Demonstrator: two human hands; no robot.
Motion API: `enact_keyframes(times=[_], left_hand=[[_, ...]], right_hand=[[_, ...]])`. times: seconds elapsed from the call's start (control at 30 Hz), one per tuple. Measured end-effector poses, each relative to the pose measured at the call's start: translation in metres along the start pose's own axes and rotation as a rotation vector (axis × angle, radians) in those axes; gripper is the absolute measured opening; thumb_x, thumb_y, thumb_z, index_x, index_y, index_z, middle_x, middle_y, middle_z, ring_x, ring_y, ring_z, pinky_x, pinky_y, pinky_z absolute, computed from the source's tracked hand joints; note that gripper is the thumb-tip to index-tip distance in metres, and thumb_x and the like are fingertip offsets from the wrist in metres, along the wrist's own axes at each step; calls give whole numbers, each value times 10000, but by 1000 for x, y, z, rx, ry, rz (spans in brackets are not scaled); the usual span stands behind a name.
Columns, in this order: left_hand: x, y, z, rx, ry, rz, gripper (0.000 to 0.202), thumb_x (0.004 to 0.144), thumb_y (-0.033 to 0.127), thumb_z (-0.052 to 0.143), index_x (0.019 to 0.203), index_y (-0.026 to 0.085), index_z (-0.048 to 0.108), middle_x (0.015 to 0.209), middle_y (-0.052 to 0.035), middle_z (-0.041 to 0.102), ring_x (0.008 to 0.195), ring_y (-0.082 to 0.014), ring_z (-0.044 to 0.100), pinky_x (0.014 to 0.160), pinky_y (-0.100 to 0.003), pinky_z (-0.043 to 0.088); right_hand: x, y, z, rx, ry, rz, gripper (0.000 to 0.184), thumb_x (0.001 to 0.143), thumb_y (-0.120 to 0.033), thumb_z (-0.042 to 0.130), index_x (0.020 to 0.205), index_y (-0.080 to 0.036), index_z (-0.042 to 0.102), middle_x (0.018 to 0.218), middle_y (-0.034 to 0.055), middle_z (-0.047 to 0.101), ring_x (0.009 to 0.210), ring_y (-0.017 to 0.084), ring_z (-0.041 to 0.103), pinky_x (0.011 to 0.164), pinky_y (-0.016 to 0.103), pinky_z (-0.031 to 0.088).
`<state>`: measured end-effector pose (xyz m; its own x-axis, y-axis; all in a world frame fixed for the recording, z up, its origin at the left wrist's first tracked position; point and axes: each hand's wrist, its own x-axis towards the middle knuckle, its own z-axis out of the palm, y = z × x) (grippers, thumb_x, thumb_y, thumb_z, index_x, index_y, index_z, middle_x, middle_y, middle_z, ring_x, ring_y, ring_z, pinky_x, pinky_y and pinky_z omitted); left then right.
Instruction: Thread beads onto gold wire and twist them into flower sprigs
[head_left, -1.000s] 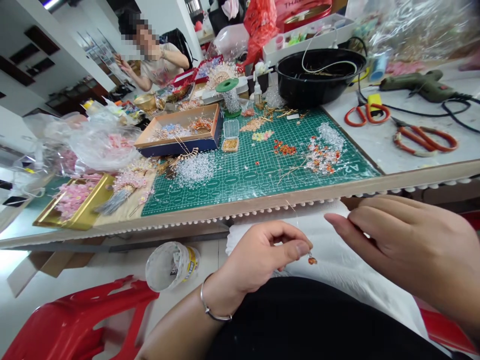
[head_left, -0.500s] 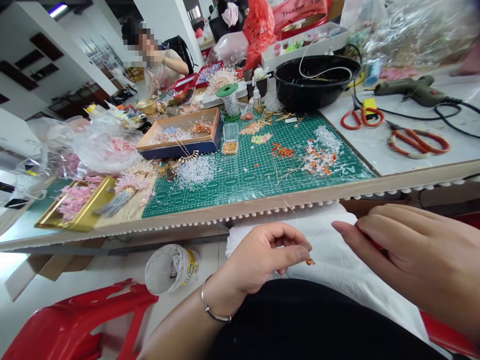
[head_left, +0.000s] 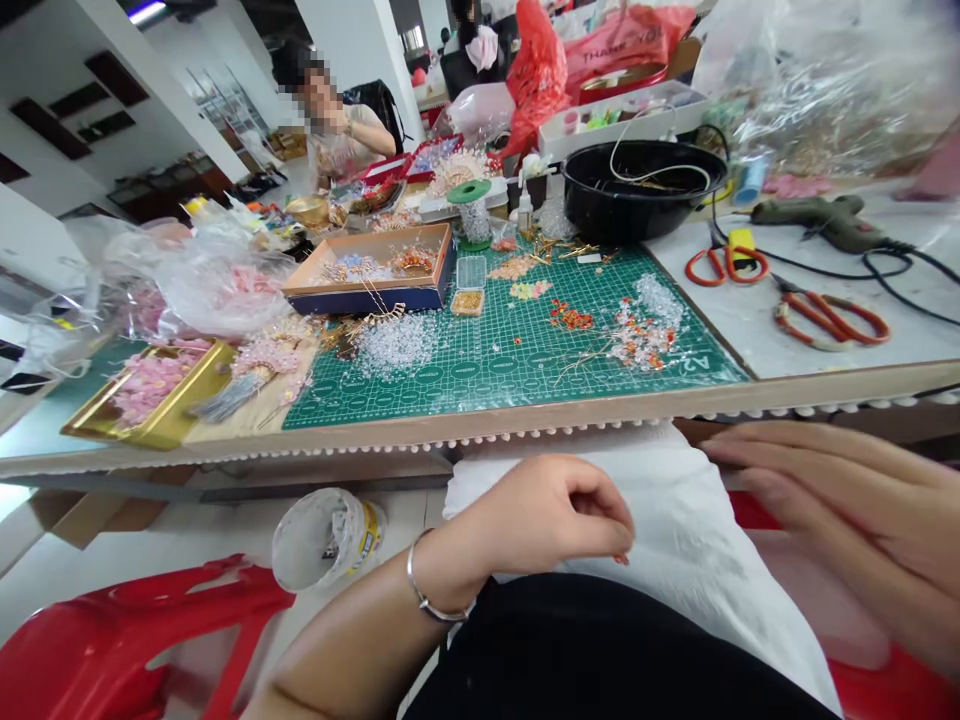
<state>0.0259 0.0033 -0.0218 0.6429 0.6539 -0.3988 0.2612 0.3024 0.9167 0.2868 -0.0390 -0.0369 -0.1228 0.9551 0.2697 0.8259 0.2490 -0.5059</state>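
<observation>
fingers of the left hand (head_left: 544, 522) pinch an orange bead (head_left: 621, 559), likely a holding step needing stillness next; i can't tell if the right hand (head_left: 855, 505) grips anything.

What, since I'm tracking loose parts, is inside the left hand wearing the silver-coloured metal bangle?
A small orange piece, too blurred to identify, shows below the left hand. Its grip covers the rest, and the palm is hidden, so anything else inside cannot be seen.
</observation>
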Motion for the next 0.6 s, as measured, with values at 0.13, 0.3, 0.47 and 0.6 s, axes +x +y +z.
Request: enact_keyframes(times=[0.13, 0.3, 0.47, 0.6], left_hand=[[10, -2, 11, 107, -84, -18, 71, 708, 232, 705, 744, 172, 694, 712, 9, 669, 667, -124, 569, 625, -235, 431], [25, -29, 10, 316, -129, -79, 109, 719, 287, 688, 761, 188, 704, 742, 7, 692, 687, -146, 598, 599, -240, 421], [35, -56, 8, 667, -125, 107, 148, 796, 303, 705, 875, 194, 765, 874, -28, 731, 830, -201, 674, 748, -284, 508], [10, -38, -1, 760, 277, 415, 420, 909, 373, 671, 1280, 177, 661, 1261, -133, 682, 1147, -276, 644, 999, -396, 504]], right_hand=[[19, -15, 25, 393, -345, 120, 429, 955, -606, 528, 1032, -308, 827, 1172, 70, 792, 1125, 328, 715, 983, 467, 573], [36, -22, 45, 958, -321, 401, 346, 813, -576, 764, 846, -240, 840, 992, 98, 808, 973, 288, 740, 874, 376, 605], [42, -26, 37, 1246, -147, 549, 324, 752, -546, 823, 760, -223, 819, 489, -25, 525, 446, 93, 418, 399, 198, 393], [33, -29, 35, 830, -271, 431, 374, 789, -594, 749, 690, -237, 798, 638, 31, 682, 592, 152, 564, 538, 232, 482]])
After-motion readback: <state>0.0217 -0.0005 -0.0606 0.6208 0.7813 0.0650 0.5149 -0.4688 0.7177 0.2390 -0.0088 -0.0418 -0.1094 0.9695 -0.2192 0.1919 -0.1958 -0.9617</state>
